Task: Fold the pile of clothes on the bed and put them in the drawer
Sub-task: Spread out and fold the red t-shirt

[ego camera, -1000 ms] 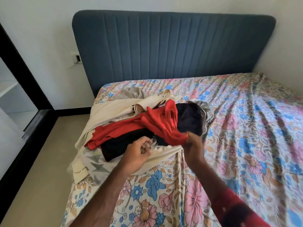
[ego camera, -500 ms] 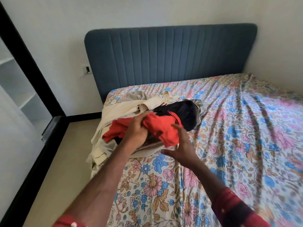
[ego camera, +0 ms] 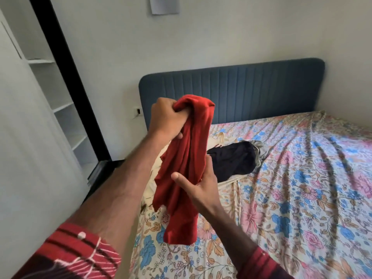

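A red garment [ego camera: 185, 164] hangs bunched in the air above the bed's left edge. My left hand [ego camera: 167, 119] grips its top in a fist. My right hand [ego camera: 198, 183] holds it lower down, fingers wrapped behind the cloth and thumb out in front. Behind it the pile of clothes [ego camera: 233, 160] lies on the bed, with a black garment on top, grey cloth at its right and cream cloth mostly hidden by the red one.
The bed [ego camera: 302, 188] has a floral sheet and a blue padded headboard [ego camera: 241, 91]. A wardrobe with white shelves [ego camera: 60, 105] and a black frame [ego camera: 66, 77] stands at the left. No drawer is in view.
The red garment has come off the pile and now hangs raised in both hands. My view has lifted and turned left.
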`<state>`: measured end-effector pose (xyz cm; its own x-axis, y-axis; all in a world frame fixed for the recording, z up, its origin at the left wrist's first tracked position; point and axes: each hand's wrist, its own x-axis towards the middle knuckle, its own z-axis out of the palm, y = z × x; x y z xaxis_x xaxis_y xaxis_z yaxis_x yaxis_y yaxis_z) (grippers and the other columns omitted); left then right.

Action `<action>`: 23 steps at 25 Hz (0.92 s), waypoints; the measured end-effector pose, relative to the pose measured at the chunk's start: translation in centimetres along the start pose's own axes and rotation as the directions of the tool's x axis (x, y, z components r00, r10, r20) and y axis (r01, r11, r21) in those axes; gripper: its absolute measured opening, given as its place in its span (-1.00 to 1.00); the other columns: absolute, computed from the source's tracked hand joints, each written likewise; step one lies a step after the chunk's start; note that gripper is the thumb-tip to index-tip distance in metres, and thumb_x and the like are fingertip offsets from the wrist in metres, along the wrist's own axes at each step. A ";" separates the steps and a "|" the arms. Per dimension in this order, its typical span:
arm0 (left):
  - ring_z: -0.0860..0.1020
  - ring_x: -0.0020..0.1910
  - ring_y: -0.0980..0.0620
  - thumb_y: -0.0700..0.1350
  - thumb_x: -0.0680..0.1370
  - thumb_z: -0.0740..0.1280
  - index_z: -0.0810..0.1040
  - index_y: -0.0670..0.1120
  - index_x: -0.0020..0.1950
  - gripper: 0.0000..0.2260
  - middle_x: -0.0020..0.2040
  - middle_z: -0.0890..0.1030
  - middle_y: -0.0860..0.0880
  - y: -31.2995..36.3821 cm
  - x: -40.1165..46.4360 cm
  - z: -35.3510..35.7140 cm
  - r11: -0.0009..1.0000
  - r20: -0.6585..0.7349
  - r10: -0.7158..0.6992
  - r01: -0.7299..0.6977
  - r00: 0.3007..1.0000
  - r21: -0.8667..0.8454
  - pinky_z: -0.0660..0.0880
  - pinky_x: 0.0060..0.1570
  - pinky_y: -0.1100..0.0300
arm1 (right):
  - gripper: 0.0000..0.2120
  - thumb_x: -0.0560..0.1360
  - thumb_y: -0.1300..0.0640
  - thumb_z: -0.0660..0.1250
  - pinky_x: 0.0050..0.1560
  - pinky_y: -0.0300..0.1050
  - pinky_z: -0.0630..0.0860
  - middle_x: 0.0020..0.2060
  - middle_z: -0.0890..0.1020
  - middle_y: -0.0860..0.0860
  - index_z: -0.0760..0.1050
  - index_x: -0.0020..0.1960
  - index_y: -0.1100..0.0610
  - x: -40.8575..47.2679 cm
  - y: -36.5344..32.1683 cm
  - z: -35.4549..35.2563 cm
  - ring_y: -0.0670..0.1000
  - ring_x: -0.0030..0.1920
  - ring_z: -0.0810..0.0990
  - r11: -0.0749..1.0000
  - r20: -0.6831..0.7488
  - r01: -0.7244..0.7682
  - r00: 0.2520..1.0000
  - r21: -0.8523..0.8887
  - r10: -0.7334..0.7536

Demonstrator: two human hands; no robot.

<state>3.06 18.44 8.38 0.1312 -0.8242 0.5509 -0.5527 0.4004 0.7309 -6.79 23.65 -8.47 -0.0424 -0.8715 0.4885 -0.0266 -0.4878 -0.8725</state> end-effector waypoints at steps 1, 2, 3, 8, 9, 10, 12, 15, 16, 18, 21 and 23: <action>0.57 -0.63 -0.06 -0.04 0.53 0.42 0.54 -0.34 -0.31 -0.61 -0.47 0.58 -0.24 -0.1 -0.1 -0.8 0.999 -0.005 0.009 -0.008 1.000 0.033 0.41 -0.63 0.11 | -0.72 0.55 0.04 0.49 -0.10 -0.23 0.57 -0.09 0.68 -0.21 0.54 0.19 0.10 0.4 -0.4 -0.1 -0.21 -0.09 0.65 1.000 -0.044 0.021 0.999 0.011 -0.020; 0.56 -0.63 -0.06 -0.03 0.52 0.42 0.54 -0.33 -0.32 -0.62 -0.48 0.57 -0.22 -0.5 0.0 -1.8 0.999 -0.021 0.001 0.000 1.000 0.054 0.41 -0.62 0.10 | -0.87 0.62 0.07 0.40 -0.26 -0.20 0.48 -0.27 0.61 -0.20 0.58 0.01 0.13 1.0 -0.8 -0.7 -0.20 -0.27 0.56 0.999 -0.058 0.014 0.998 0.030 -0.012; 0.55 -0.63 -0.05 -0.03 0.51 0.43 0.53 -0.31 -0.33 -0.63 -0.50 0.54 -0.20 -1.2 0.1 -3.0 0.997 -0.046 -0.018 0.022 0.999 0.081 0.40 -0.61 0.10 | -0.75 0.67 0.06 0.32 -0.33 -0.15 0.37 -0.36 0.51 -0.17 0.55 -0.14 0.16 1.6 -1.0 -1.7 -0.16 -0.35 0.44 1.000 -0.053 -0.002 0.999 0.026 0.003; 0.46 -0.55 0.01 -0.03 0.68 0.26 0.60 -0.19 -0.08 -0.72 -0.27 0.58 -0.14 -5.0 -0.1 -9.1 0.910 0.437 -0.385 0.258 0.813 0.324 0.17 -0.50 0.32 | -0.51 0.62 -0.14 0.34 -0.34 0.02 0.36 -0.32 0.50 0.13 0.57 -0.10 0.32 4.4 -2.2 -8.0 0.07 -0.33 0.41 0.981 0.201 -0.177 0.967 0.076 0.159; 0.45 -0.53 0.03 0.00 0.70 0.23 0.62 -0.20 0.01 -0.69 -0.25 0.58 -0.13 -5.4 -0.7 -9.8 0.879 0.523 -0.459 0.283 0.718 0.383 0.16 -0.52 0.33 | -0.57 0.61 -0.11 0.35 -0.39 -0.04 0.43 -0.34 0.54 0.13 0.61 -0.10 0.29 4.7 -3.1 -8.9 0.05 -0.39 0.46 0.960 0.257 -0.246 0.944 0.129 0.208; 0.44 -0.53 0.03 0.04 0.71 0.20 0.62 -0.22 0.07 -0.64 -0.29 0.57 -0.12 -5.6 -1.2 -10.1 0.860 0.563 -0.499 0.297 0.659 0.414 0.17 -0.53 0.33 | -0.64 0.60 -0.06 0.34 -0.40 -0.13 0.50 -0.36 0.57 0.11 0.65 -0.10 0.24 5.0 -3.9 -9.5 0.01 -0.43 0.51 0.931 0.318 -0.313 0.916 0.187 0.245; 0.45 -0.54 0.01 0.07 0.72 0.16 0.58 -0.26 0.14 -0.59 -0.39 0.56 -0.11 -6.0 -1.9 -9.9 0.858 0.559 -0.513 0.370 0.652 0.356 0.26 -0.52 0.31 | -0.70 0.63 0.03 0.30 -0.36 -0.18 0.60 -0.34 0.63 0.09 0.68 -0.10 0.19 5.1 -5.3 -10.2 -0.05 -0.42 0.60 0.875 0.415 -0.405 0.867 0.264 0.276; 0.56 -0.49 -0.04 0.06 0.74 0.10 0.50 -0.18 0.08 -0.66 -0.38 0.60 -0.13 -5.3 -2.5 -9.0 0.858 0.502 -0.493 0.493 0.711 0.144 0.46 -0.41 0.21 | -0.79 0.64 0.12 0.32 -0.11 -0.08 0.65 -0.11 0.68 0.19 0.65 0.08 0.24 5.3 -6.2 -9.5 0.05 -0.20 0.66 0.862 0.487 -0.409 0.843 0.301 0.230; 0.58 -0.47 -0.05 0.07 0.74 0.10 0.49 -0.16 0.05 -0.66 -0.37 0.61 -0.14 -4.9 -2.6 -8.6 0.857 0.494 -0.481 0.508 0.724 0.089 0.50 -0.38 0.18 | -0.80 0.62 0.16 0.36 -0.03 -0.02 0.60 -0.04 0.65 0.25 0.59 0.18 0.25 5.4 -6.3 -9.1 0.11 -0.12 0.63 0.873 0.504 -0.379 0.843 0.307 0.189; 0.62 -0.41 -0.09 0.08 0.73 0.12 0.52 -0.15 0.03 -0.65 -0.32 0.62 -0.15 -3.8 -2.8 -7.7 0.862 0.481 -0.435 0.507 0.761 -0.023 0.59 -0.31 0.07 | -0.68 0.56 0.26 0.40 -0.06 0.00 0.50 -0.02 0.57 0.29 0.48 0.29 0.13 5.4 -6.6 -8.6 0.14 -0.09 0.53 0.899 0.556 -0.308 0.826 0.310 0.091; 0.64 -0.22 -0.15 0.11 0.70 0.19 0.62 -0.11 0.09 -0.66 -0.11 0.64 -0.20 -2.8 -2.8 -5.7 0.794 0.472 -0.364 0.533 0.803 -0.294 0.64 -0.10 -0.10 | -0.39 0.52 0.37 0.36 -0.13 -0.07 0.54 0.02 0.56 0.25 0.33 0.47 -0.04 4.8 -8.3 -8.0 0.14 -0.13 0.57 0.934 0.647 -0.216 0.762 0.283 -0.020; 0.63 -0.03 -0.18 0.09 0.66 0.25 0.65 -0.09 0.19 -0.68 0.09 0.65 -0.25 -2.2 -2.8 -4.4 0.679 0.504 -0.335 0.575 0.796 -0.456 0.55 0.17 -0.16 | -0.36 0.55 0.38 0.36 0.04 0.07 0.61 0.20 0.61 0.19 0.27 0.54 0.04 4.6 -9.2 -7.2 0.21 0.07 0.65 0.979 0.668 -0.044 0.737 0.199 -0.103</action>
<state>7.54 21.61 7.01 -0.1253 -0.9921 -0.0101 0.0755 -0.0197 0.9969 -13.93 24.55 1.84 0.6382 -0.6261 0.4481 0.1742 -0.4495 -0.8761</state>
